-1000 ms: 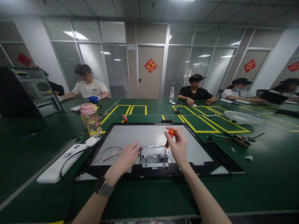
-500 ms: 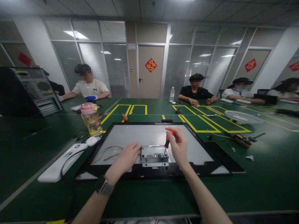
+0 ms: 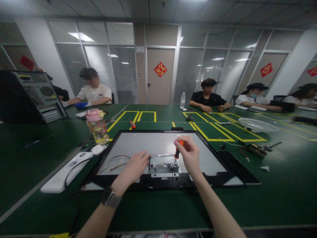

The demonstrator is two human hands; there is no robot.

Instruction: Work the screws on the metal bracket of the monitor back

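A grey flat panel with a black frame (image 3: 205,180) lies in front of me, a metal bracket (image 3: 160,171) with a hinge-like mechanism on it near its close edge. My right hand (image 3: 190,155) is closed around the handle of an orange and black screwdriver (image 3: 177,153). The screwdriver stands nearly upright, its tip down at the bracket's right part; whether it sits in a screw is too small to tell. My left hand (image 3: 133,167) lies flat with fingers stretched, fingertips at the bracket's left side. Thin coloured wires (image 3: 114,158) run over the panel left of that hand.
Left of the panel are a white power bank-like case (image 3: 64,173) with a black cable and a pink-lidded bottle (image 3: 96,127). A black slab (image 3: 239,167) and a tool (image 3: 257,148) lie right. An open computer case (image 3: 37,97) stands far left. Several people sit across the green table.
My right fingers have shifted slightly on the screwdriver handle, while its tip stays at the same spot. My left hand has not moved. A co-worker's blue-gloved hand across the table has moved left.
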